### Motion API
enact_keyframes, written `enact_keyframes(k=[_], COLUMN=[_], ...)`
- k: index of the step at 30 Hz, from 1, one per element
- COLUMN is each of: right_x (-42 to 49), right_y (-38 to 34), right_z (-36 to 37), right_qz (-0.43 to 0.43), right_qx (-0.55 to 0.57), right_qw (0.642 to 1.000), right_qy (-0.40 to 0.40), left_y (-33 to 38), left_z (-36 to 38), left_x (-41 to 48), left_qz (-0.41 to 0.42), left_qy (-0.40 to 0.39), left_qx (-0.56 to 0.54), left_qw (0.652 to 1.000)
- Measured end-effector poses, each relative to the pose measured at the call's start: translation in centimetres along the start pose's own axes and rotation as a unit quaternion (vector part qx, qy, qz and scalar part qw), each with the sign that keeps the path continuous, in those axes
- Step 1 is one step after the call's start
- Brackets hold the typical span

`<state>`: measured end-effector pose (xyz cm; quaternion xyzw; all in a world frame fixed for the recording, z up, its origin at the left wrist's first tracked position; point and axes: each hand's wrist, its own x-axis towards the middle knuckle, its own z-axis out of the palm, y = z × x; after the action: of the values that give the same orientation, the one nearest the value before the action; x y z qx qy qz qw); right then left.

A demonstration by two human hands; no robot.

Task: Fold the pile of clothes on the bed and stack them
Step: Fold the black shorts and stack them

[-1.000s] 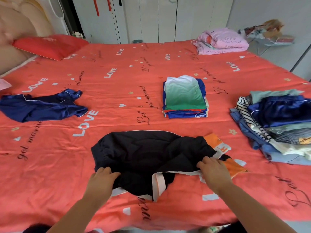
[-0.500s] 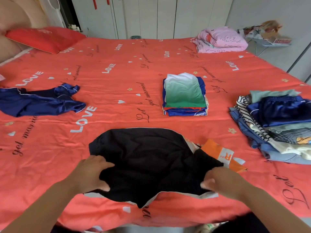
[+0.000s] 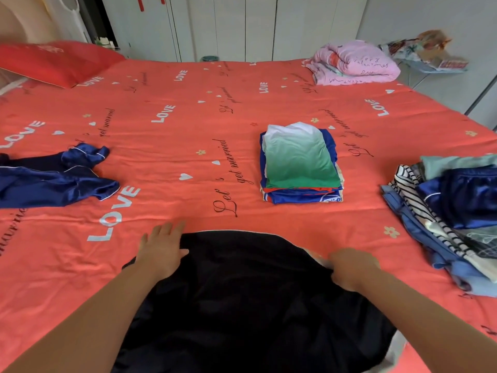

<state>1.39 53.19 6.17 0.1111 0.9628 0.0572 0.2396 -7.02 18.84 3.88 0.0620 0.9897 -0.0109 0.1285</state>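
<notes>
Head view. Black garment [image 3: 242,292] lies spread on the bed [image 3: 188,130] at the near side, its near hem cut off by the frame bottom. Right hand [image 3: 352,267] at the garment's far right edge, fingers bent out of sight; whether it grips cannot be told. Left hand [image 3: 161,249] flat, fingers spread, resting on the far left corner. Folded stack [image 3: 298,162] lies beyond, apart.
</notes>
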Motion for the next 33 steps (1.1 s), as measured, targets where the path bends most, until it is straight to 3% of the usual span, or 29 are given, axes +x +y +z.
enact_keyframes(k=[3,7,9,11,19,28,33], right_x=[1.2,3.9,5.3,5.6,0.1,-4.3,-5.7], right_y=[1.6,2.8,2.8,2.5,4.9,9.0,12.1], right_z=[-3.5,-6.9,-6.5,-5.1,4.8,4.0,5.4], right_qz=[0.011,0.031,0.040,0.036,0.078,0.136,0.184], right_qx=[0.006,0.050,0.137,0.210,0.245,0.375,0.431], right_qw=[0.995,0.965,0.959,0.955,0.962,0.892,0.861], right_qy=[0.096,0.256,0.245,0.205,0.090,0.213,0.199], left_y=[-0.7,-0.9,0.0,0.5,-2.3,-2.5,-3.0], left_z=[0.5,-2.6,-4.0,-3.5,3.6,4.2,3.1], left_x=[1.2,4.4,5.2,5.0,-2.5,-8.3,-10.3], left_qz=[-0.006,-0.018,-0.033,-0.054,-0.150,-0.209,-0.230], left_qy=[-0.001,0.205,0.208,0.136,0.063,0.027,0.126], left_qx=[0.078,-0.036,-0.070,-0.087,-0.219,-0.297,-0.360], left_qw=[0.997,0.978,0.975,0.985,0.962,0.931,0.895])
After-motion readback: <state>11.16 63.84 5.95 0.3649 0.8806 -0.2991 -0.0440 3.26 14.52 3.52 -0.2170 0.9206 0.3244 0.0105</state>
